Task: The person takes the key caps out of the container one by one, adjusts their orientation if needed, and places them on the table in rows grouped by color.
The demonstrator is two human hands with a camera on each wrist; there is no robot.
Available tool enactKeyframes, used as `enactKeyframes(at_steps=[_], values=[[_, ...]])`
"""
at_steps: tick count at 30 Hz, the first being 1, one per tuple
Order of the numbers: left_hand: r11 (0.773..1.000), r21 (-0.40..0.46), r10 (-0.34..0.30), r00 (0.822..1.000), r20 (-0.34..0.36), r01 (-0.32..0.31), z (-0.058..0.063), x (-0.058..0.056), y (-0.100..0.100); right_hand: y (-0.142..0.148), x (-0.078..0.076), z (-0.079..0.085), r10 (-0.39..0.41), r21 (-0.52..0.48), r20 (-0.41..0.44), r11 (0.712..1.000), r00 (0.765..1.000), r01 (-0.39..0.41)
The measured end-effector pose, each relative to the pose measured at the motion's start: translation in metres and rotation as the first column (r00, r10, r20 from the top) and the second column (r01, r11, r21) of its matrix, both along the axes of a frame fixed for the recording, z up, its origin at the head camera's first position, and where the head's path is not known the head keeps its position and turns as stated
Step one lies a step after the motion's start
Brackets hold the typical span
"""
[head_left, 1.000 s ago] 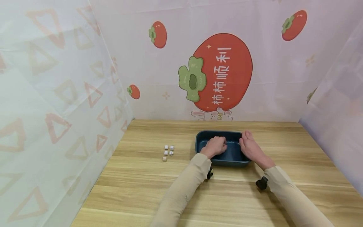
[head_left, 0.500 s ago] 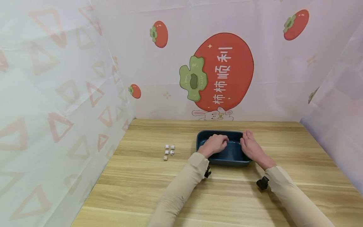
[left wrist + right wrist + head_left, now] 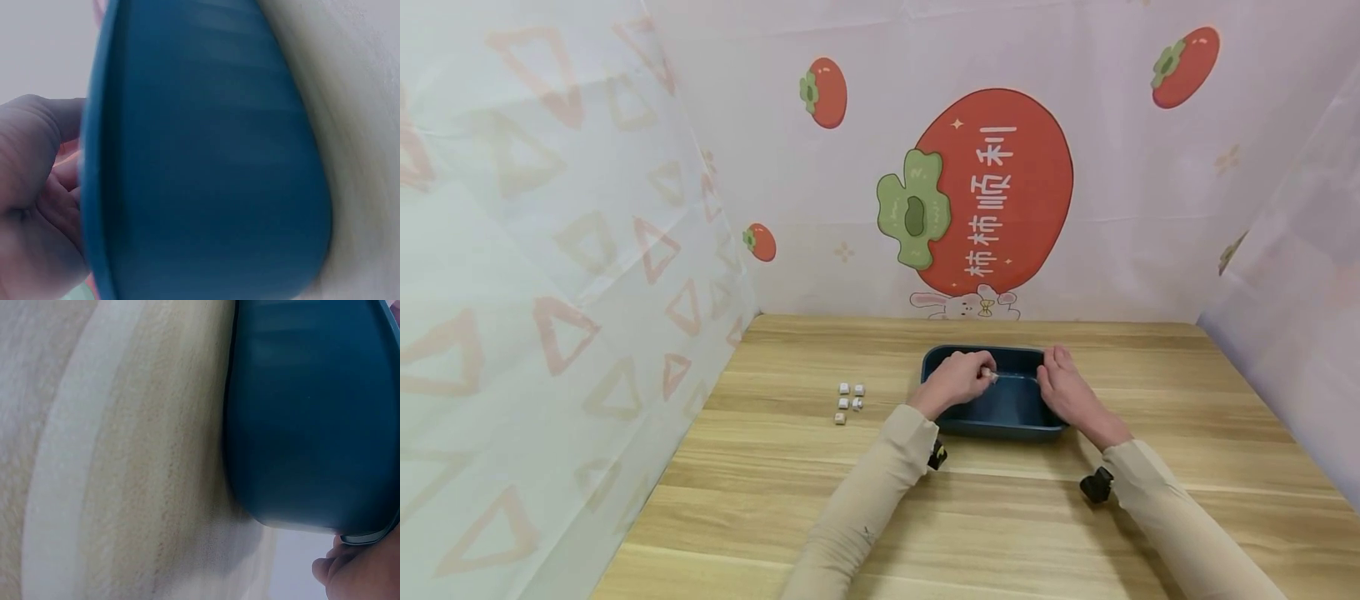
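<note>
My left hand (image 3: 958, 379) is over the left part of a dark blue rectangular plastic tray (image 3: 1011, 432). Between its thumb and fingertips it pinches a small whitish keycap-like piece (image 3: 989, 374). In the left wrist view the tray's outer wall (image 3: 212, 150) hides the fingertips and the piece. My right hand (image 3: 1071, 396) holds the tray's right rim, fingers over the edge. The right wrist view shows some of those fingers (image 3: 337, 565) beside the tray's corner. Left of the tray lie several small white keycap-like pieces (image 3: 844, 403) in two short columns.
The tray stands on a wood-grain table (image 3: 760, 500), towards its back. A white cloth backdrop (image 3: 820, 183) printed with persimmons rises behind it, and patterned cloth (image 3: 572, 250) hangs on the left. Each wrist wears a small black camera (image 3: 1097, 485).
My left hand has drawn back slightly to the left inside the tray, and the small whitish piece now shows at its fingertips. My right hand keeps its place on the rim.
</note>
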State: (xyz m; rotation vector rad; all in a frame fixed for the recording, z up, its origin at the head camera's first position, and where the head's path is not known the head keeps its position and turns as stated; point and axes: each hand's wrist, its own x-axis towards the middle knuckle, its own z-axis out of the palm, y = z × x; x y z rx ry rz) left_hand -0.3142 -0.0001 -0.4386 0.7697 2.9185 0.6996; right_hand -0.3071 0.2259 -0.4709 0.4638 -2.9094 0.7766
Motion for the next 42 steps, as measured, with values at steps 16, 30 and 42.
enactKeyframes(at_steps=[16, 30, 42], values=[[0.999, 0.042, -0.020, 1.000, 0.008, 0.020, 0.014, 0.019, -0.031, 0.000, 0.003, 0.000, -0.007, -0.007, 0.014, 1.000, 1.000, 0.007], [0.996, 0.087, 0.034, 0.999, -0.011, -0.033, 0.031, 0.026, -0.062, 0.000, 0.003, -0.001, 0.001, 0.000, -0.022, 1.000, 1.000, -0.001], [0.994, 0.092, 0.047, 0.998, 0.042, -0.051, 0.030, 0.029, -0.095, -0.002, 0.003, 0.002, 0.008, -0.008, -0.040, 1.000, 0.999, -0.008]])
